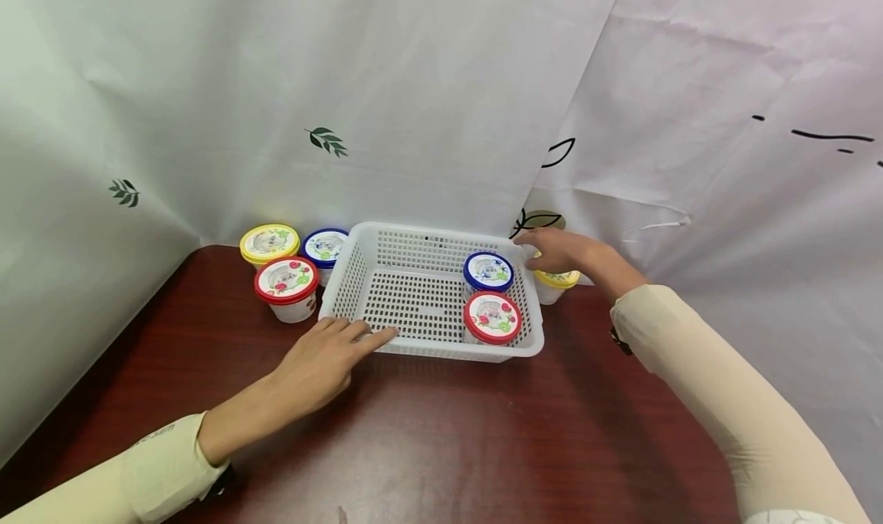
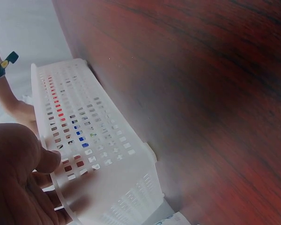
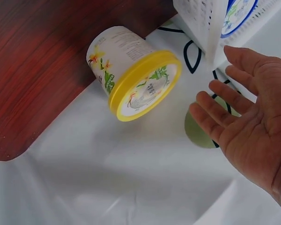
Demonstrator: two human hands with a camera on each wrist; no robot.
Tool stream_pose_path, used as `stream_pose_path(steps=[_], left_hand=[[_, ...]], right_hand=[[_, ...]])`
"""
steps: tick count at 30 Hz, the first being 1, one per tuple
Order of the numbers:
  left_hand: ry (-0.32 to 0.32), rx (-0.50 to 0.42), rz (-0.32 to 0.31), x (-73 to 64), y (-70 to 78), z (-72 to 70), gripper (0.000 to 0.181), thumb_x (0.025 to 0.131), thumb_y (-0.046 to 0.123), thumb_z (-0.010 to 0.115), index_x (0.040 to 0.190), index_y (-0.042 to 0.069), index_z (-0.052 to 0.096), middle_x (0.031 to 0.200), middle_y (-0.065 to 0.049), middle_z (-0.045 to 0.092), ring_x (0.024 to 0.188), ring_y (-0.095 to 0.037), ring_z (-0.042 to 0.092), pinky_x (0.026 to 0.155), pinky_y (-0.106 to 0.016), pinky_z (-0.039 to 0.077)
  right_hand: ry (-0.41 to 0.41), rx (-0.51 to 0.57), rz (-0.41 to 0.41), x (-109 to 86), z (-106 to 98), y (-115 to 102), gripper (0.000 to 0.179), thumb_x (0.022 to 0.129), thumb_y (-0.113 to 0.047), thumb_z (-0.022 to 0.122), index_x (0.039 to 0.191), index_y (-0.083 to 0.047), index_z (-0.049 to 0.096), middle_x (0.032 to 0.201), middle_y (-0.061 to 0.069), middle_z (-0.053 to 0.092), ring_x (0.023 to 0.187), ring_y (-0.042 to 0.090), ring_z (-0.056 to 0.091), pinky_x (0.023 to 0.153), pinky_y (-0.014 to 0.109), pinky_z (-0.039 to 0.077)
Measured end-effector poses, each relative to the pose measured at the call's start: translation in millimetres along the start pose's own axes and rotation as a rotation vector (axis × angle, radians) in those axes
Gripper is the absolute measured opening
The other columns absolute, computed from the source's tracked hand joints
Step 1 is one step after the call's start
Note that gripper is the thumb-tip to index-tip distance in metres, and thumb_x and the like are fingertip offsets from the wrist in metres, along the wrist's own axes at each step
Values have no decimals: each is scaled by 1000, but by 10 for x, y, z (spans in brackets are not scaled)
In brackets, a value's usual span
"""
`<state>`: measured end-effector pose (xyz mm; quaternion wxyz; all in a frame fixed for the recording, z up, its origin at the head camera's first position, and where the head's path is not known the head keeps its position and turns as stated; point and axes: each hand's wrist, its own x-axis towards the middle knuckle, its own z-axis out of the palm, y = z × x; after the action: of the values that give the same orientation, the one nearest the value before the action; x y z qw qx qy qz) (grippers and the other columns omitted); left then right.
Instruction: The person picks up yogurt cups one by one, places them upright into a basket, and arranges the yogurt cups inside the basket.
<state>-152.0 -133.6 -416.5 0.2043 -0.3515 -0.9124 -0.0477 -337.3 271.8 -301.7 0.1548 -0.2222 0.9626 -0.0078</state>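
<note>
A white plastic basket (image 1: 414,345) with perforated walls stands on the table. Inside, at its right end, are a blue-lidded tub (image 1: 488,271) and a red-lidded tub (image 1: 493,317). My left hand (image 1: 324,355) holds the basket's front left corner, its thumb along the front rim. In the left wrist view the thumb lies over the rim and the fingers are partly hidden. My right hand (image 1: 555,250) is by the back right corner, fingers loosely spread and nothing in the palm. Below it a yellow-lidded tub (image 3: 145,84) stands outside the basket, partly covered in the head view.
Left of the basket stand a yellow-lidded tub (image 1: 270,243), a red-lidded tub (image 1: 287,283) and a blue-lidded tub (image 1: 324,247), close together. A pale patterned curtain (image 1: 428,110) hangs right behind the basket. The dark red wooden table (image 1: 441,432) extends toward me.
</note>
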Motion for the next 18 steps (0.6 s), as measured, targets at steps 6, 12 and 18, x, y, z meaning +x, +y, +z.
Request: stream_pose_path(steps=[6, 12, 18], left_hand=[[-6, 1, -4, 6, -2, 4, 71, 82, -4, 82, 148, 20, 73, 112, -7, 77, 103, -31, 73, 94, -49, 61], [-20, -6, -13, 4, 9, -10, 71, 82, -3, 83, 148, 20, 73, 113, -8, 77, 104, -32, 73, 95, -50, 61], [-30, -6, -20, 6, 17, -18, 71, 83, -3, 83, 149, 21, 73, 114, -8, 77, 105, -33, 73, 96, -51, 61]], right_hand=[[6, 7, 10, 14, 27, 37, 64, 107, -15, 66, 167, 0, 50, 174, 30, 46, 163, 54, 42, 133, 71, 37], [5, 3, 27, 26, 55, 87, 65, 106, -19, 67, 167, -2, 51, 174, 30, 46, 164, 54, 41, 133, 72, 35], [-6, 4, 46, 8, 58, 138, 66, 104, -16, 66, 167, -3, 51, 176, 30, 44, 164, 54, 40, 133, 72, 35]])
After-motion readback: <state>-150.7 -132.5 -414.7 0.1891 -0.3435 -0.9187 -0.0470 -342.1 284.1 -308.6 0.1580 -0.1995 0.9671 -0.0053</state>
